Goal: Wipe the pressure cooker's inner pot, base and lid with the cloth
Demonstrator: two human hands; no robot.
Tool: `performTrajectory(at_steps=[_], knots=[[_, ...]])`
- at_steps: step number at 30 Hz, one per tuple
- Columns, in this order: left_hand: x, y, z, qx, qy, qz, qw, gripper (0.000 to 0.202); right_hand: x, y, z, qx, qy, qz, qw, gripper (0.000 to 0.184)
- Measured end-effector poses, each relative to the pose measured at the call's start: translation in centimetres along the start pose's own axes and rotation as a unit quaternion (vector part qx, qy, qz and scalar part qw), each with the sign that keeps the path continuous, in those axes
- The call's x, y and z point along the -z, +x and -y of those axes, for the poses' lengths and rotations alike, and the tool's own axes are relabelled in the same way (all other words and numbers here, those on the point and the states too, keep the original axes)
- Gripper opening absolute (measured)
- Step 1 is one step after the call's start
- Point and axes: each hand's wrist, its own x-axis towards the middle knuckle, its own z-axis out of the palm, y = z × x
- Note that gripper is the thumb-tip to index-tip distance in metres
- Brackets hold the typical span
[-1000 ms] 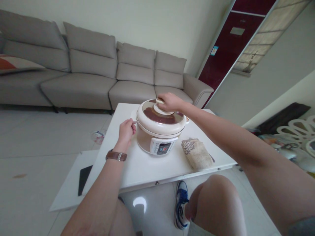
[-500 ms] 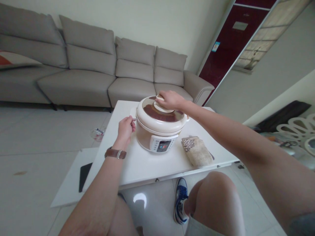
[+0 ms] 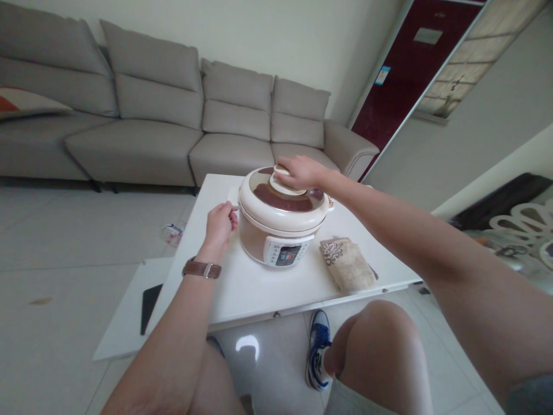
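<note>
A round cream electric pressure cooker [image 3: 253, 239] with a button panel [image 3: 288, 252] on its front stands on the white table [image 3: 246, 294]. Its lid [image 3: 270, 212] has a cream rim and a shiny brown top, and sits on the body. My right hand [image 3: 298, 172] is closed over the knob in the lid's middle. At the cooker's left side, my left hand [image 3: 221, 223] has its fingers curled on the side handle [image 3: 233, 199], which they partly hide. A folded beige towel [image 3: 349, 266] with a dark pattern lies right of the cooker.
Behind the table runs a long grey sofa [image 3: 235, 153]. A dark red cabinet [image 3: 397, 75] stands at the back right. Low at the left is a white shelf [image 3: 116, 328] with a black flat object [image 3: 150, 305]. My knee [image 3: 389, 334] is close to the table's front edge.
The lid appears turned or tilted very slightly under my right hand, and the cooker's right side handle shows more. My left hand stays at the left handle.
</note>
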Motion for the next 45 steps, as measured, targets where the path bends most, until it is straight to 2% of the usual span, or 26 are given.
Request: performTrajectory(at_steps=[16, 30, 38, 45], knots=[[-0.1, 0.1, 0.1, 0.003, 0.001, -0.009, 1.000, 0.025, 0.2, 0.7, 2.7, -0.180, 0.019, 0.026, 0.983, 0.075], [0.0, 0.2, 0.3, -0.001, 0.004, -0.001, 1.000, 0.023, 0.4, 0.3, 2.5, -0.192, 0.019, 0.007, 0.981, 0.065], [-0.3, 0.2, 0.2, 0.008, 0.001, -0.004, 1.000, 0.022, 0.9, -0.3, 1.5, -0.185, 0.022, -0.027, 0.982, 0.073], [-0.4, 0.5, 0.6, -0.002, 0.001, -0.009, 1.000, 0.023, 0.6, 0.2, 1.4, -0.154, 0.027, -0.002, 0.988, 0.069]])
